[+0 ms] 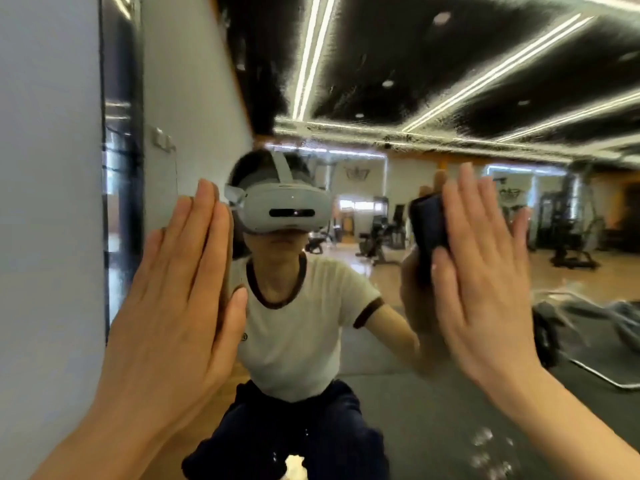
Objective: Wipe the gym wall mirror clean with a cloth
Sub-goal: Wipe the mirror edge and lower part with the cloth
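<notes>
The right hand (485,271), right of centre in the frame, lies flat with its fingers straight and spread, pressing a dark cloth (427,226) against the mirror (450,393). Only a folded edge of the cloth shows, at the left of the fingers, doubled by its own reflection; most of it sits hidden under the palm. The left hand (180,292), left of centre, is also flat and straight-fingered, the fingers close together, and holds nothing. It seems to rest against the glass near the mirror's left edge, though the view does not show contact for sure.

Outward from the hands, the glass fills the middle and right of the frame and reflects a crouching person in a white T-shirt with a grey headset (284,209). A pale wall (45,202) takes up the far left.

As to progress, the wiping looks to be under way but far from finished. Streaky, smeared texture runs across the upper part of the glass, over the reflected ceiling lights, and droplets or spots (485,448) cling at the lower right. The patch around the cloth looks clearer. What is left, as I judge it, is the upper band and the spotted lower right corner.
</notes>
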A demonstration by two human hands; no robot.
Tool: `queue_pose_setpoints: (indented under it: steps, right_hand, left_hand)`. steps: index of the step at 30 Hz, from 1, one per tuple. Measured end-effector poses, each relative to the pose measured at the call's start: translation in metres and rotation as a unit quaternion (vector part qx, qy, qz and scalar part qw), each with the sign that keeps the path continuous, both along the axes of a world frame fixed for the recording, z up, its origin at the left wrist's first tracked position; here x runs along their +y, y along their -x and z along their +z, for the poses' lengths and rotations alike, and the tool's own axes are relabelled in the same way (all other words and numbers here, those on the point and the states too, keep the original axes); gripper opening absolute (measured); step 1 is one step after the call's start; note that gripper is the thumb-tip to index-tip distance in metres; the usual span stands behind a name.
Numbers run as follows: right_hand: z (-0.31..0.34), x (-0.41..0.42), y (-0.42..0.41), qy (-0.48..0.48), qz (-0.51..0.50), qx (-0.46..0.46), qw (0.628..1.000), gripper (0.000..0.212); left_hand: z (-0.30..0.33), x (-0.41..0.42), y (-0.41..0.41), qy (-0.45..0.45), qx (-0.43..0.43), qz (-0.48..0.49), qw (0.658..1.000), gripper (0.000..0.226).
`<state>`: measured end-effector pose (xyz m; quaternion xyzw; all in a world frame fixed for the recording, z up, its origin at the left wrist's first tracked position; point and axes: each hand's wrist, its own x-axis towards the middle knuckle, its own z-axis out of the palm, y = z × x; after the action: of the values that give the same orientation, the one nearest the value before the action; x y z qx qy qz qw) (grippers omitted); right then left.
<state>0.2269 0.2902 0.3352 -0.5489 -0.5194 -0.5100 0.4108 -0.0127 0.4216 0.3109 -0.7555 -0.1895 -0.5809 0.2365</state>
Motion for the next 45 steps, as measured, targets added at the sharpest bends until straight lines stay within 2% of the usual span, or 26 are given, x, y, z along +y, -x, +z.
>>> queue_pose_setpoints:
  steps: [2,4,6,9,11,13,15,17,19,21,23,26,29,31,34,36,38,41,45]
  right_hand:
    - [-0.001,-0.009,-0.015,-0.044,-0.012,0.080,0.996,0.057]
    - [0.003,0.005,0.005,-0.080,-0.016,0.095,0.992,0.059]
    - [0.016,0.033,0.046,-0.086,-0.009,0.046,0.995,0.063]
    - [0.041,0.066,0.105,-0.043,0.029,-0.087,0.995,0.061]
    - [0.052,0.063,0.102,-0.009,0.040,-0.144,0.989,0.059]
    - [0.054,0.042,0.065,0.008,0.024,-0.161,0.987,0.057]
    - [0.050,0.013,0.015,0.003,0.000,-0.105,0.994,0.055]
    - [0.046,-0.009,-0.023,-0.027,-0.017,-0.010,0.999,0.055]
    - [0.044,-0.011,-0.031,-0.073,-0.021,0.066,0.995,0.055]
    - [0.049,0.007,-0.005,-0.114,-0.024,0.087,0.989,0.058]
    - [0.058,0.037,0.044,-0.125,-0.019,0.054,0.991,0.061]
    - [0.066,0.076,0.118,-0.080,0.017,-0.062,0.995,0.058]
    - [0.069,0.074,0.115,-0.032,0.027,-0.139,0.989,0.055]
    - [0.065,0.052,0.074,-0.029,0.004,-0.098,0.995,0.055]
    - [0.043,0.020,0.011,-0.079,-0.014,0.049,0.996,0.056]
    - [0.031,0.017,0.003,-0.135,-0.015,0.139,0.981,0.055]
    - [0.030,0.031,0.028,-0.163,-0.012,0.181,0.970,0.057]
    - [0.034,0.065,0.102,-0.152,0.001,0.109,0.982,0.060]
    - [0.022,0.099,0.176,-0.041,0.007,-0.078,0.996,0.062]
  left_hand:
    - [0.000,-0.001,-0.001,0.008,0.000,0.004,1.000,0.069]
    - [0.000,-0.002,-0.002,0.010,-0.003,0.006,1.000,0.069]
    - [-0.002,-0.002,-0.003,0.006,-0.008,0.007,1.000,0.068]
    - [-0.001,-0.001,-0.004,-0.002,-0.015,0.002,1.000,0.068]
    - [0.000,-0.001,-0.003,-0.001,-0.012,0.006,1.000,0.068]
    - [0.000,-0.001,-0.002,0.000,-0.007,0.012,1.000,0.068]
    - [0.000,-0.003,-0.003,0.004,-0.009,0.010,1.000,0.069]
    - [-0.002,-0.006,-0.004,0.012,-0.018,0.004,1.000,0.069]
    - [-0.002,-0.007,-0.004,0.018,-0.024,-0.001,1.000,0.069]
    - [-0.002,-0.007,-0.003,0.018,-0.021,-0.001,1.000,0.069]
    - [-0.002,-0.007,-0.003,0.018,-0.019,0.000,1.000,0.069]
    - [-0.001,-0.007,-0.002,0.018,-0.018,-0.001,1.000,0.067]
    - [-0.001,-0.004,0.010,0.008,-0.003,-0.002,1.000,0.064]
    - [-0.005,0.005,0.025,0.007,0.002,0.000,1.000,0.064]
    - [-0.009,0.018,0.050,0.035,-0.016,0.011,0.999,0.062]
    - [-0.008,0.020,0.060,0.032,-0.016,0.028,0.999,0.063]
    - [-0.005,0.019,0.064,0.027,-0.002,0.029,0.999,0.063]
    - [-0.004,0.021,0.064,0.024,0.007,0.028,0.999,0.062]
    - [-0.005,0.027,0.064,0.022,0.002,0.014,1.000,0.063]
